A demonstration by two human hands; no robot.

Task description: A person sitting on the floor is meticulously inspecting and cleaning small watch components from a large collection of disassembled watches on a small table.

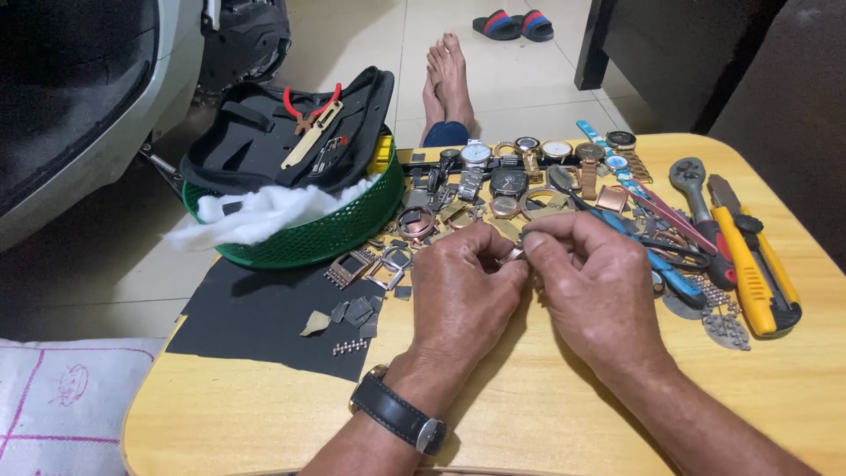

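My left hand point(463, 286) and my right hand point(590, 282) meet over the middle of a small wooden table point(529, 414). Between their fingertips they pinch a small metal watch part point(511, 256); most of it is hidden by my fingers. A black-strapped wristwatch point(397, 412) is on my left wrist. Just beyond my hands lie several wristwatches and watch cases point(520, 172) in a loose heap. Small metal links and scraps point(357, 313) lie on a black sheet point(256, 322) to the left of my left hand.
A green mesh basket point(326, 234) with white padding, a black pouch and red-handled pliers point(313, 110) stands at the table's far left. Tools lie at the right: yellow utility knife point(758, 273), ratchet handle point(696, 198), blue-handled pliers point(661, 260). Bare feet point(448, 79) rest on the tiled floor beyond.
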